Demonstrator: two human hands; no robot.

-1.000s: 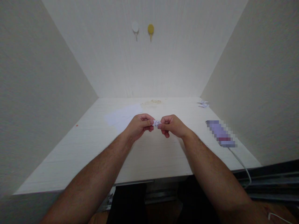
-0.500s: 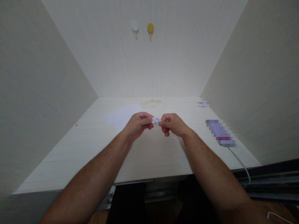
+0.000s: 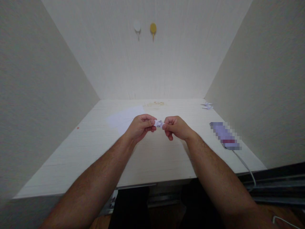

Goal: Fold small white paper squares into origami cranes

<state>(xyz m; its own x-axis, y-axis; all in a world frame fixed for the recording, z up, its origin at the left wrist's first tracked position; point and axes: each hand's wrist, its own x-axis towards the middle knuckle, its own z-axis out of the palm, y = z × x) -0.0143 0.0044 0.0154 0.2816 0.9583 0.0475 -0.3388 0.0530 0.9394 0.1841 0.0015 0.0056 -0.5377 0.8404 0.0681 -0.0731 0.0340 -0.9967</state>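
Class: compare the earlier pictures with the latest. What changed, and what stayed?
Hardly anything. The left hand and right hand still pinch the small folded paper between them, fingertips perhaps slightly further apart. The white sheet, far folded figure and cabled device lie as before.

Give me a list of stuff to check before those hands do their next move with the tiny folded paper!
1. Left hand pinches small folded white paper piece: ok.
2. Right hand pinches its other end: ok.
3. Piece lifted off the white wooden desk: cannot tell.
4. Flat white paper sheet lies flat on the desk: ok.
5. Thin white cable apart from right hand: ok.
6. Piece's folds crisp: cannot tell, too small.
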